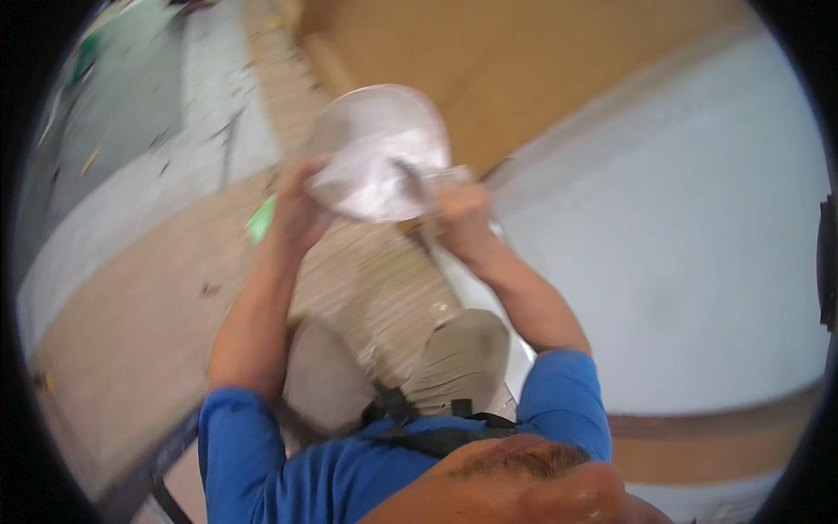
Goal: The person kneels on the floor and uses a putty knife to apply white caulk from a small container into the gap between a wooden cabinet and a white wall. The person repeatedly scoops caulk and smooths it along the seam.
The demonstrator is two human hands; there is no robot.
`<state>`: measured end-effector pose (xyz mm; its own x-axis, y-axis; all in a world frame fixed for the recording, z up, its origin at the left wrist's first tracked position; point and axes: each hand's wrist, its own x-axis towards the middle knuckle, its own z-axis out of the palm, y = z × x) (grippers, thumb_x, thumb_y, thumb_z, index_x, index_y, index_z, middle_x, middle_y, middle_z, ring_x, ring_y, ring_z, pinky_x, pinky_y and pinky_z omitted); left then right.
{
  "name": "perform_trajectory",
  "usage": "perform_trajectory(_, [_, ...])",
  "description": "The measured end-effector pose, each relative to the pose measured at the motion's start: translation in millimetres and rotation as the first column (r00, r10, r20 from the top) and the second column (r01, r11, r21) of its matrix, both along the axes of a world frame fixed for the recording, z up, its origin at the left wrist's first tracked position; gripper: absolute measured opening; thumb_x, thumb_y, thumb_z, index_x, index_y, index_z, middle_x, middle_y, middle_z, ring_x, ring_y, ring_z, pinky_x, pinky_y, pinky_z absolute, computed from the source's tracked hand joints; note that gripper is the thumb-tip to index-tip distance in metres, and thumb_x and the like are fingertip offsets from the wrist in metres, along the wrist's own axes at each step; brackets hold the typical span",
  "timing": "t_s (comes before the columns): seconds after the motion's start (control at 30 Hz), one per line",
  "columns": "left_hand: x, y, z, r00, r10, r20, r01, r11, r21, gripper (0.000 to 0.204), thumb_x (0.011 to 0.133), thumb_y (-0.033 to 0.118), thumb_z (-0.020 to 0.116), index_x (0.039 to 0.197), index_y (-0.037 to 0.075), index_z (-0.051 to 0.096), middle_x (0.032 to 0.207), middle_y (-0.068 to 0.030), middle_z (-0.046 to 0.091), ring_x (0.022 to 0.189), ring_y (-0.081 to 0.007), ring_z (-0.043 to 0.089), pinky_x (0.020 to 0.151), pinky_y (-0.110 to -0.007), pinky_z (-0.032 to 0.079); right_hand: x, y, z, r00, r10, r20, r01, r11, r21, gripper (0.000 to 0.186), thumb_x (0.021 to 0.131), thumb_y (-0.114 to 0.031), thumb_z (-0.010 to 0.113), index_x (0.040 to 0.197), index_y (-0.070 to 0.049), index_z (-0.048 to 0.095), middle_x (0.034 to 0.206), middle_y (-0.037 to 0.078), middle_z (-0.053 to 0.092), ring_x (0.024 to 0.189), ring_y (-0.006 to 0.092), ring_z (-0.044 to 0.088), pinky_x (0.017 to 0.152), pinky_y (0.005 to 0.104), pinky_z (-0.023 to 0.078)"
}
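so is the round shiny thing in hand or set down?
The round shiny thing is in hand: left hand at its left edge, right hand at its right. Blur hides the right's grip.

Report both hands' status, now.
Left hand: holding the shiny, pale round object by its left edge.
Right hand: closed at the object's right edge; blur hides what it grips.

No lettering, label, number or sign can be read in the head view
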<state>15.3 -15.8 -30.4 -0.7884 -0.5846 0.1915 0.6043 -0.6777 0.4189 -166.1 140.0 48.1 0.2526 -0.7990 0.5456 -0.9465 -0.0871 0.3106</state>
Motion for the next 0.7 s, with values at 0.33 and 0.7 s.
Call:
perform_trajectory(0.33, [-4.3,15.1,12.3,0.990,0.141,-0.001,-0.141,0.990,0.030,0.066,0.084,0.021,0.062,0.142,0.002,0.037,0.137,-0.0149,0.050,0.127,-0.0297,0.050,0.109,-0.045,0.039,7.7,-5.6,-12.0,0.995,-0.028,0.094,0.033,0.998,-0.053,0.037,0.067,-0.007,0.064,0.101,0.007,0.064,0.088,0.021,0.065,0.080,0.0375,0.064,0.063,0.0429,0.054])
perform_trajectory(0.7, [5.0,14.0,20.3,0.997,0.060,0.045,-0.060,0.998,0.010,0.067,0.084,0.023,0.061,0.141,-0.001,0.037,0.131,-0.0150,0.055,0.121,-0.0282,0.055,0.105,-0.043,0.043,9.0,-4.7,6.6,0.995,0.058,-0.081,-0.058,0.998,-0.001,0.037,0.065,-0.012,0.067,0.100,-0.001,0.068,0.090,0.014,0.066,0.084,0.0324,0.064,0.067,0.0415,0.052])
